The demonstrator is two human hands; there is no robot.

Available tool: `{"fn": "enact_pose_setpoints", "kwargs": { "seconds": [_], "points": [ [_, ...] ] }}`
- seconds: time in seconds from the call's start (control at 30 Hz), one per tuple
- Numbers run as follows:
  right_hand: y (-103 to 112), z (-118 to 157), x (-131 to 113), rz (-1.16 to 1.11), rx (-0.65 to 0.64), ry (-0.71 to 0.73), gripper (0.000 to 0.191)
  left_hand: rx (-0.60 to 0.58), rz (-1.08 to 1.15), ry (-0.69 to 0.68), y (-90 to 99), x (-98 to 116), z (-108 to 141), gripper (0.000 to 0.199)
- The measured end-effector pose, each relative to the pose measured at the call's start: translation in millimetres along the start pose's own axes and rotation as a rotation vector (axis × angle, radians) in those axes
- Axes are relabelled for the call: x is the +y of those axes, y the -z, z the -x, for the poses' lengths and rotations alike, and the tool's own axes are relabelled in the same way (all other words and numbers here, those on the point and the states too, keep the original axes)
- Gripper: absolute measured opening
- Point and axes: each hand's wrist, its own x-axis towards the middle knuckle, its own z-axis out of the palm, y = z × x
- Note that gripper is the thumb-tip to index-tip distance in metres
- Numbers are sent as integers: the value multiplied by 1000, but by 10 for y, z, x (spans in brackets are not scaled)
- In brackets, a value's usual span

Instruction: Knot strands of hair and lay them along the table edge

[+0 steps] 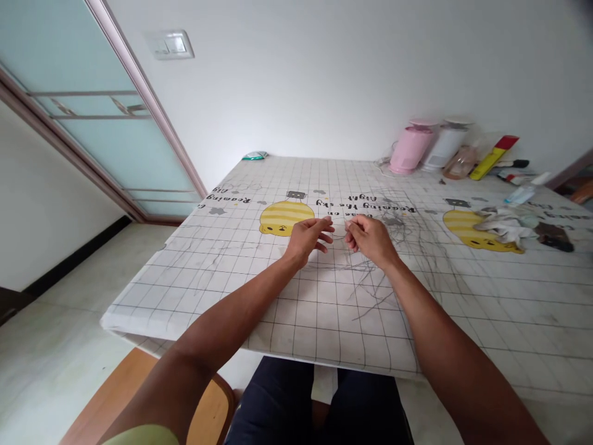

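Over the middle of the table, my left hand (311, 238) has its thumb and forefinger tips together, the other fingers slightly apart. Anything in that pinch is too fine to make out. Just to its right, my right hand (369, 238) is closed, thumb against curled fingers. A faint thin strand shows by its fingertips, running into the gap between my hands. Many thin dark strands (410, 238), like wire or thread, lie loose and tangled beside and beneath my right hand. Some single strands spread towards the table's front.
The checked tablecloth (278, 334) has yellow bear prints. At the back right stand a pink cylindrical device (411, 150), a white one (445, 148) and a yellow-red box (493, 158). A crumpled cloth (507, 224) and clear bottle (527, 188) lie right. A green packet (254, 156) sits back left.
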Motion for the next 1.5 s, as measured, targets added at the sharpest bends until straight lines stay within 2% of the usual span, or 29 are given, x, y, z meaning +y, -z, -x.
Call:
{"fn": "enact_pose_setpoints", "kwargs": {
  "seconds": [0.13,0.3,0.4,0.53,0.6,0.7,0.8,0.9,1.03,1.17,1.3,1.5],
  "points": [
    [32,-33,26,-26,47,-26,32,104,-93,10,83,122,-71,37],
    [39,-110,-53,-91,61,-13,33,20,-279,-165,388,236,-1,40],
    [-27,-217,-148,-138,30,-24,37,-16,-368,-274,545,179,137,37],
    [-197,-467,-239,-134,-1,-25,40,-165,-525,-505,636,58,308,36],
    [-318,-642,-254,-136,-16,-41,40,-214,-587,-621,655,11,360,37],
    [-559,-956,-250,-148,-43,-112,31,-210,-624,-721,677,-59,400,37],
    [-875,-1306,-245,-147,-68,-216,23,-231,-703,-802,700,-135,425,37],
    [-1228,-1662,-248,-141,-110,-295,23,-306,-836,-870,729,-194,449,37],
    [-1665,-2107,-250,-120,-147,-369,21,-365,-990,-909,756,-244,463,35],
    [-2002,-2468,-236,-100,-146,-413,21,-399,-1090,-906,733,-281,448,29],
    [-2256,-2737,-175,-79,-123,-465,19,-408,-1145,-879,689,-312,432,28],
    [-2501,-2988,-18,8,-98,-549,11,-399,-1151,-958,672,-303,429,15]
  ]
}}
